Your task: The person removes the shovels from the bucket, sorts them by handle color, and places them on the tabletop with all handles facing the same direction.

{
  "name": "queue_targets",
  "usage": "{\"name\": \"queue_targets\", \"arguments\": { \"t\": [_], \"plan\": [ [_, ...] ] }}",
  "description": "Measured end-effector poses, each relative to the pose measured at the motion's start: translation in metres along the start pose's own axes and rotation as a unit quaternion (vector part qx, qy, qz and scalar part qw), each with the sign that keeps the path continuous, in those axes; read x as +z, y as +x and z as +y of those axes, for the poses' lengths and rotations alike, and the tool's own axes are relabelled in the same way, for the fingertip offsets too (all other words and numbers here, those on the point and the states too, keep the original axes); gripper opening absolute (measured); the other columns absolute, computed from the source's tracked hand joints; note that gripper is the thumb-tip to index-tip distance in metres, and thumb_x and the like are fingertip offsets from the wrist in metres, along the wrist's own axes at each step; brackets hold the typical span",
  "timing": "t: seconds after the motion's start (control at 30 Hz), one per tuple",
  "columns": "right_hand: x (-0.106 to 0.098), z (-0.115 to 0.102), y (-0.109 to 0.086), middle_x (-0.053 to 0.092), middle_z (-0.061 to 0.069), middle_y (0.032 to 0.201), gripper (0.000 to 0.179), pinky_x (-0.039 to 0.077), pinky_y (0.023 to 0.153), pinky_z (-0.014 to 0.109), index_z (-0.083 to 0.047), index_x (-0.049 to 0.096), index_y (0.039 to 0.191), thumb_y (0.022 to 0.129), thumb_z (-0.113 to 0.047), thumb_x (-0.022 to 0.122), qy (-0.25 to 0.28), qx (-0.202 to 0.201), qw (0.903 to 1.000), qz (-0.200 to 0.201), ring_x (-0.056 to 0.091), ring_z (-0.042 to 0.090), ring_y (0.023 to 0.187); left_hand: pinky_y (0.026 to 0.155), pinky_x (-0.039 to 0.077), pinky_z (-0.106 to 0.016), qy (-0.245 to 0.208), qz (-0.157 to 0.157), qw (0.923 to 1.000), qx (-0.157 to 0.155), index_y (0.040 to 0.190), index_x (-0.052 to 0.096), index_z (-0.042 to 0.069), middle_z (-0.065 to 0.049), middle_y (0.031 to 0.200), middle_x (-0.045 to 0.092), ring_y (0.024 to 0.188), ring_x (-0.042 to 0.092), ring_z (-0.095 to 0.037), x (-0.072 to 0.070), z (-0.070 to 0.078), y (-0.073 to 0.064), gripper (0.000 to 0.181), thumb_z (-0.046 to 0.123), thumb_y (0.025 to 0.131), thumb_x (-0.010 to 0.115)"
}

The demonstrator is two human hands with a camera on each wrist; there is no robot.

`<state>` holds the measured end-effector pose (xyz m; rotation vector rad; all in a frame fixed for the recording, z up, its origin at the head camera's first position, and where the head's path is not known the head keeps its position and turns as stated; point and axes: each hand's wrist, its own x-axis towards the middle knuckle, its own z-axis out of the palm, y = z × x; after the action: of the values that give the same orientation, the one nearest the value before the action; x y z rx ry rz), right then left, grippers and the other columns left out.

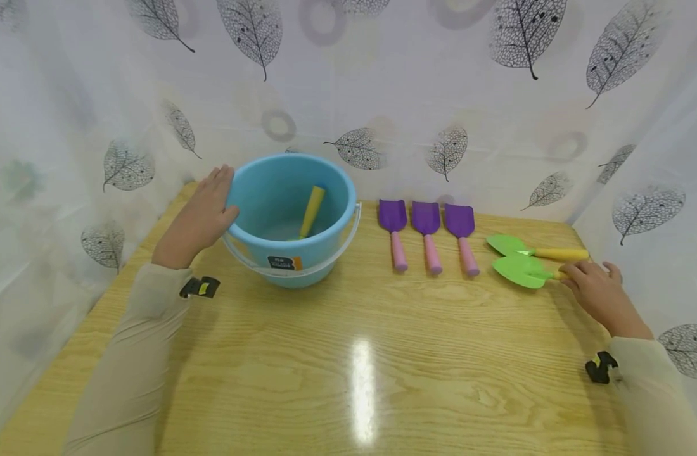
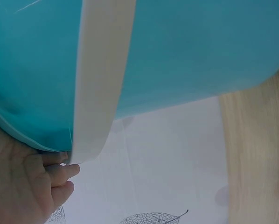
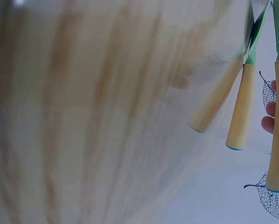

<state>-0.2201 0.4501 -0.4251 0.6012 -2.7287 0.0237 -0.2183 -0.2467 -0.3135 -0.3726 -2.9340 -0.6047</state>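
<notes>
Fingers (image 1: 582, 273) of right hand (image 1: 602, 294) grasp green trowel (image 1: 522, 271) (left hand (image 1: 203, 215) steadies bucket (image 1: 291, 218)).

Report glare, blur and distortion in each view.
Head view: sharp, a bright glare streak on the glossy wooden table, edges bowed by the wide lens. Left wrist view: sharp; the blue plastic bucket fills the frame beside the left hand. Right wrist view: motion-blurred, the yellow-handled green shovel smeared, wood grain streaked.
</notes>
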Motion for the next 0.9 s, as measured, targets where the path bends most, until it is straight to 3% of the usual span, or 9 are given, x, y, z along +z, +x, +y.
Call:
{"name": "queue_targets", "arguments": {
  "t": [0.9],
  "plan": [
    [0.0033,0.0005,0.0017,0.060,0.017,0.090,0.022,0.029,0.083,0.071,-0.005,0.063,0.100,0.079,-0.003,0.069,0.007,-0.027,0.9976,-0.063,0.058,0.036,0.081,0.119,0.004,-0.055,-0.005,-0.008,1.0000,-0.002,0.148,0.004,-0.008,-0.028,0.155,0.005,0.145,0.001,-0.041,-0.0006,-0.0003,-0.0003,0.066,0.016,0.093,0.031]
  ]
}}
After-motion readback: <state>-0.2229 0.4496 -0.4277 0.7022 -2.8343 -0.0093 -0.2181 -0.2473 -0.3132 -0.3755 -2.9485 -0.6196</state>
